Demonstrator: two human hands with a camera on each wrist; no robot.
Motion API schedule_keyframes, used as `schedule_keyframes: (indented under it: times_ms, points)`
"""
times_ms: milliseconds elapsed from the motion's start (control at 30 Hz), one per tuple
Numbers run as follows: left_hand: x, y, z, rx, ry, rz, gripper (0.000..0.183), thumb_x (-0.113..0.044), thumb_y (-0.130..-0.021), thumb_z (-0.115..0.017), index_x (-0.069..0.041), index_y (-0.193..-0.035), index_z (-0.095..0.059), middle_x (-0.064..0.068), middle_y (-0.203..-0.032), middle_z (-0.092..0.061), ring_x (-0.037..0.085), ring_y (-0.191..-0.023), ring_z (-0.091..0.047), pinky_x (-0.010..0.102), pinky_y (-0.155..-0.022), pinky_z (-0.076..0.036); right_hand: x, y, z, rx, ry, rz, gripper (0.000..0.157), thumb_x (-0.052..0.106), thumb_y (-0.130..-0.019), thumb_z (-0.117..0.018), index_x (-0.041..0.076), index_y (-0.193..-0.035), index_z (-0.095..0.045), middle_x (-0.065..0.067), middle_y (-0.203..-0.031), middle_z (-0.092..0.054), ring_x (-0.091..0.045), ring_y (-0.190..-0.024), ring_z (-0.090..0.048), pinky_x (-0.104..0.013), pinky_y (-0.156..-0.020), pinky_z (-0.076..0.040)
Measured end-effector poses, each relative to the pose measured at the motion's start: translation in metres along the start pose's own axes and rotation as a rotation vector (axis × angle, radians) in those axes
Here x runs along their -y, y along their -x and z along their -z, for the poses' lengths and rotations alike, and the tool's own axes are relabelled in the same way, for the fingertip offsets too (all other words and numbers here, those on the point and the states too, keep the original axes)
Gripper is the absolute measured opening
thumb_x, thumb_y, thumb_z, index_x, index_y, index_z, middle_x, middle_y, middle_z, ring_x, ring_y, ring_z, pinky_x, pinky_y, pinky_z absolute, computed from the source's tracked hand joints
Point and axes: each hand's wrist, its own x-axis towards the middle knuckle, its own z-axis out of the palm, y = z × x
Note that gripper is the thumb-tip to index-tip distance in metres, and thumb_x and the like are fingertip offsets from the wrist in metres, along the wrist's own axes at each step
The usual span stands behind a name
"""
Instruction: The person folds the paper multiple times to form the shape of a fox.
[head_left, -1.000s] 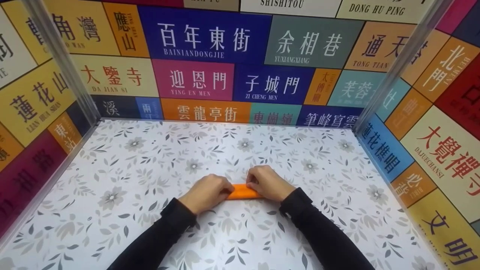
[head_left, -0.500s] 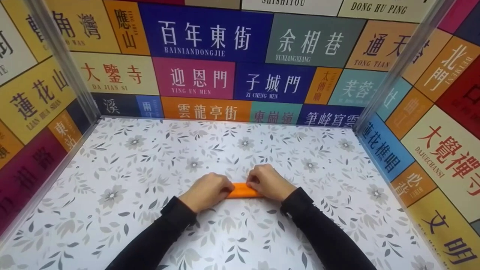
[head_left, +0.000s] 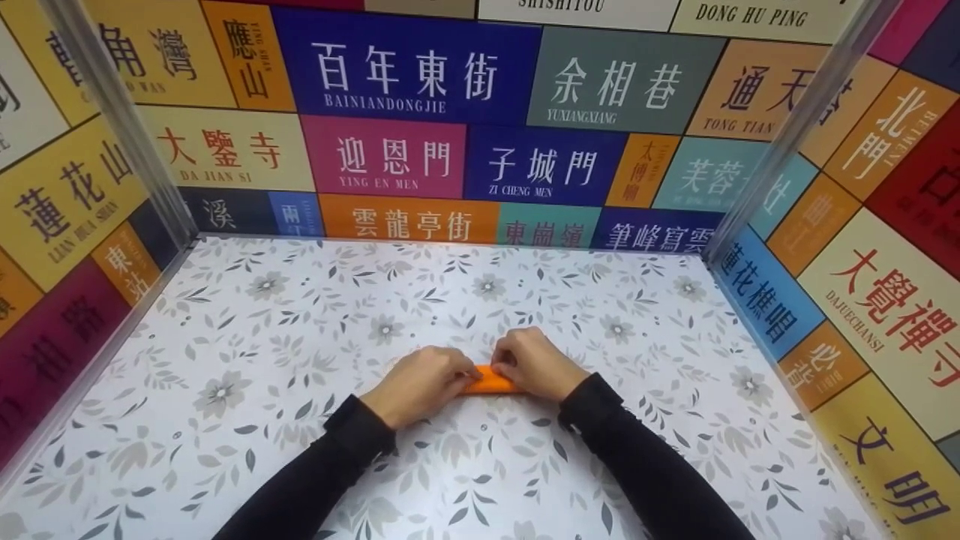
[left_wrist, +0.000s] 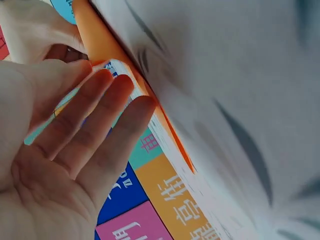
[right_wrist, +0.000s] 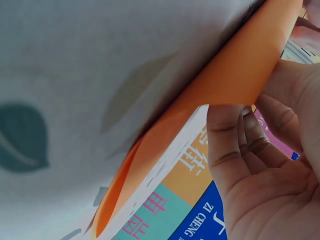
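Observation:
A narrow strip of folded orange paper (head_left: 491,382) lies on the flowered tabletop between the two hands. My left hand (head_left: 424,381) pinches it toward its left end, thumb and index fingertips at the upper edge. Its remaining fingers stretch out alongside in the left wrist view. The right hand (head_left: 538,364) pinches the right part of the strip between thumb and curled fingers. Seen from the right wrist, the folded orange paper (right_wrist: 225,75) stands up in a slanted fold, with a loose folded flap at its end. Both ends are partly hidden by the hands in the head view.
The white tabletop (head_left: 300,337) has a grey leaf and flower print. Panels with coloured signs (head_left: 409,64) rise behind it and at both sides. Clear corner posts (head_left: 795,135) stand at the back left and right. Black sleeves (head_left: 315,472) cover both forearms.
My left hand has shifted slightly to the right along the folded orange paper, so less of the strip shows between the hands. The right hand stays in place.

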Motion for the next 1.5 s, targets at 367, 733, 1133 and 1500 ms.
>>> schedule_keyframes:
  times_ms: [367,733,1133,1500]
  points:
    - [-0.0055,0.0031,-0.0051,0.031,-0.064,-0.071,0.011,-0.017,-0.106,-0.086,-0.02,-0.114,-0.094,-0.001,-0.104,-0.091,0.022,-0.1,-0.087,0.041,-0.092,-0.071,0.0011,-0.0009,0.0002,0.008,-0.01,-0.03,0.007,0.005,-0.1,-0.088,0.007,-0.094,-0.088,-0.006,-0.088,-0.084,-0.012,-0.08,-0.069,-0.028,-0.077,-0.059]
    - [-0.0062,-0.0014,-0.0056,0.031,-0.122,-0.079,0.01,-0.017,-0.103,-0.088,-0.022,-0.109,-0.094,-0.002,-0.1,-0.091,0.023,-0.093,-0.086,0.042,-0.086,-0.071,-0.0005,-0.0004,-0.0003,0.006,-0.016,-0.039,0.007,0.005,-0.1,-0.089,0.008,-0.094,-0.087,-0.004,-0.087,-0.083,-0.011,-0.078,-0.068,-0.028,-0.076,-0.059]
    - [-0.0084,-0.0056,-0.0086,0.01,-0.185,-0.101,0.011,-0.011,-0.097,-0.093,-0.022,-0.099,-0.095,0.0,-0.093,-0.088,0.024,-0.086,-0.084,0.041,-0.078,-0.07,-0.0001,-0.0008,-0.0012,0.002,-0.023,-0.042,0.007,0.004,-0.1,-0.088,0.007,-0.093,-0.087,-0.006,-0.087,-0.083,-0.013,-0.079,-0.069,-0.029,-0.078,-0.06]
    - [-0.009,-0.0063,-0.0084,0.035,-0.183,-0.086,0.009,-0.013,-0.099,-0.091,-0.021,-0.102,-0.094,0.001,-0.094,-0.089,0.025,-0.087,-0.084,0.041,-0.081,-0.07,-0.0027,-0.0008,-0.0003,0.008,-0.039,-0.069,0.006,0.007,-0.1,-0.089,0.008,-0.094,-0.088,-0.005,-0.089,-0.084,-0.013,-0.081,-0.07,-0.031,-0.081,-0.061]
